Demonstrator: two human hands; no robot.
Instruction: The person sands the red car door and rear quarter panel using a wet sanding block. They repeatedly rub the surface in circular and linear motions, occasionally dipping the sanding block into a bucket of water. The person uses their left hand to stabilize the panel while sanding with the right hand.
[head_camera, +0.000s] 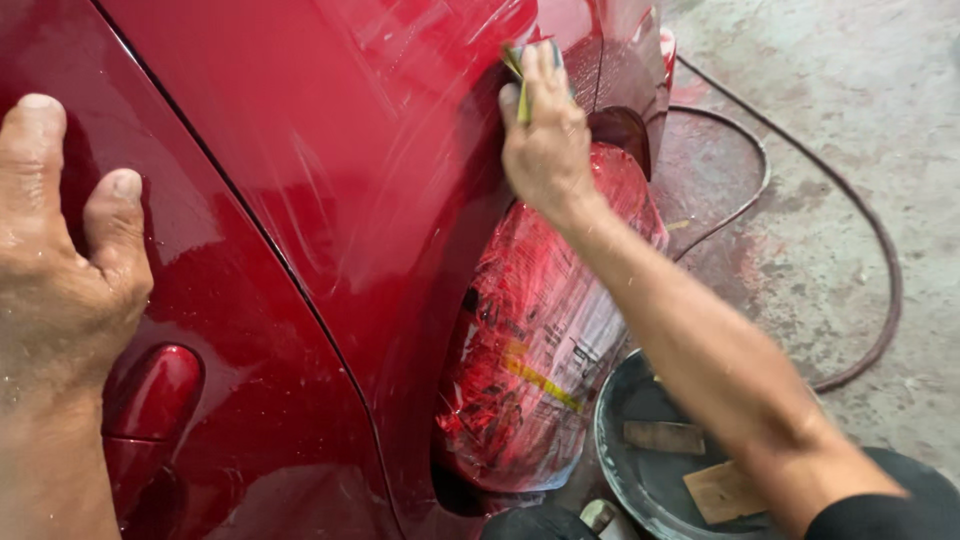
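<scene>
Single view: head-worn camera, looking steeply down, close range.
Faces the red car body panel (330, 200), which fills the frame from 9 to 1 o'clock; concrete floor (850, 120) lies at 2 to 3 o'clock, a water basin (610, 440) at 5 o'clock. No second view shares the scene.

A printed paper wrapping (535, 345) covers the wheel in the arch of the red car body (330, 200), stained red over white and grey print, with a yellow strip slanting across its lower half.
</scene>
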